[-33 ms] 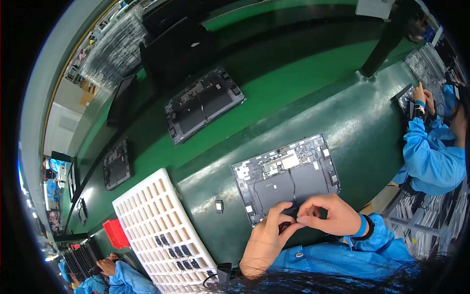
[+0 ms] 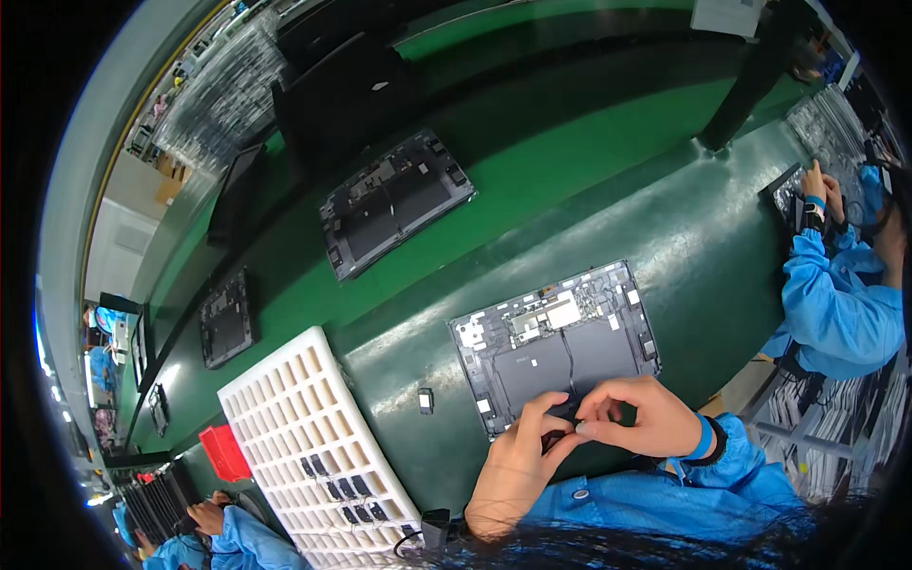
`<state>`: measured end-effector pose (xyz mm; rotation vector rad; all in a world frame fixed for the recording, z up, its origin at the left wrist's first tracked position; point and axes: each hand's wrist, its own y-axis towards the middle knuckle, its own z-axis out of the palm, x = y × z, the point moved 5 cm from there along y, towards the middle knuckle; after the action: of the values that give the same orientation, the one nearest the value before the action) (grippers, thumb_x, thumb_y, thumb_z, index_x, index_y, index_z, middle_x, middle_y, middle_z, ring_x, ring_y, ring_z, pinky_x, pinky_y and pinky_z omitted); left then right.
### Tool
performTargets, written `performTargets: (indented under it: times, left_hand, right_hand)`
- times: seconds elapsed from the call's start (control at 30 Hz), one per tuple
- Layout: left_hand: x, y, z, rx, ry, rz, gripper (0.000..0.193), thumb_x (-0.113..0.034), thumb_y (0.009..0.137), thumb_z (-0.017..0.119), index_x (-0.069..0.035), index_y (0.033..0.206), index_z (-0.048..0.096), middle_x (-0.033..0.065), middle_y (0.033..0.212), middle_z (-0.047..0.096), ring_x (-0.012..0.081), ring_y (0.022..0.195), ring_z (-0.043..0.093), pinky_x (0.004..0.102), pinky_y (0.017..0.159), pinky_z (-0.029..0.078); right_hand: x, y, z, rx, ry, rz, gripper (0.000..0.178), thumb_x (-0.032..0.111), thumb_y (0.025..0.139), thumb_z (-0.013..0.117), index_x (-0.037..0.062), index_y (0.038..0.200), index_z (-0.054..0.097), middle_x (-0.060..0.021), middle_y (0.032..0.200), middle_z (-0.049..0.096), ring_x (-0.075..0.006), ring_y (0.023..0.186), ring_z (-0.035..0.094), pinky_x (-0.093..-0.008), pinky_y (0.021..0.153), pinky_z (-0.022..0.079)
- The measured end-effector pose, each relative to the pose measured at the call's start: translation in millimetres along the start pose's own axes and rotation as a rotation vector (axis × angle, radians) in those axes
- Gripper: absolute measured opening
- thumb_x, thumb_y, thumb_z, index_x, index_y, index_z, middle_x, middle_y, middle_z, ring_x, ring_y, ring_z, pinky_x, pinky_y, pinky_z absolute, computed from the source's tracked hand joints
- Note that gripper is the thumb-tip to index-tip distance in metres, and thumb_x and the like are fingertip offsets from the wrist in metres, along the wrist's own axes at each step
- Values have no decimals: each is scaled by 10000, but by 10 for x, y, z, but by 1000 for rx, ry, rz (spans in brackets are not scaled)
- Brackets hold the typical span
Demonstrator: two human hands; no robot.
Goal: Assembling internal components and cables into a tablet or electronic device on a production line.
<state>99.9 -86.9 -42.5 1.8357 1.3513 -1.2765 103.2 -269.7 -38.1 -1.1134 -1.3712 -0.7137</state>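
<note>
Over the near edge of an opened tablet-like device [image 2: 532,323], whose circuit board and dark battery lie exposed, my two hands meet fingertip to fingertip. My left hand [image 2: 522,456] is closed in a pinch, thumb and forefinger brought together. Opposite it, my right hand [image 2: 641,418], with a blue band at the wrist, pinches at the same spot. Whatever lies between the fingertips is too small and hidden to name. A small black part with a white label [image 2: 426,401] rests on the green table left of the device.
A white foam tray [image 2: 318,380] with several small black parts in its slots stands at the left, beside a red bin [image 2: 225,453]. Another opened device [image 2: 396,204] lies farther back, a third [image 2: 226,318] at far left. Co-workers' hands [image 2: 822,185] show at the right and lower left.
</note>
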Motion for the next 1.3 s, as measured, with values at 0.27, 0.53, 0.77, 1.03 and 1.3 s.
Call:
performTargets:
  times: [0.27,0.53,0.77,1.03,1.3]
  left_hand:
    - [25,92,-36,32,-90,-109,412,-146,898,855,-64,1243,647,86,903,753,235,790,753,343,713,608]
    - [97,343,-136,-167,-331,-45,130,-39,976,768,19,1092,758,105,988,771,151,879,742,268,792,568]
    - [201,421,-162,-312,-544,-42,121,-20,981,754,30,1091,740,107,990,758,151,881,735,270,780,565]
    - [230,475,-209,-329,-495,-81,113,-18,958,774,11,1064,748,93,944,745,145,842,742,258,744,558]
    - [230,500,-199,-309,-484,-63,115,-7,959,769,14,1069,744,99,952,746,145,838,746,256,737,560]
  right_hand:
    - [-32,86,-52,-99,34,15,131,154,989,772,25,1005,762,-27,858,728,-92,718,582,-258,640,453]
    - [68,347,-85,-220,240,1,119,122,992,767,5,1009,766,-11,873,725,-48,738,563,-237,664,446]
    - [44,494,-87,-241,239,-5,141,122,1008,742,-9,1054,762,-33,944,745,-61,812,612,-237,725,485]
    - [-4,521,-284,-329,216,-18,175,133,1041,692,-19,1105,751,-53,961,743,-100,813,641,-268,742,516]
    - [167,599,-249,-241,-57,-172,173,134,1041,684,-16,1106,740,-96,914,723,-147,732,635,-287,678,499]
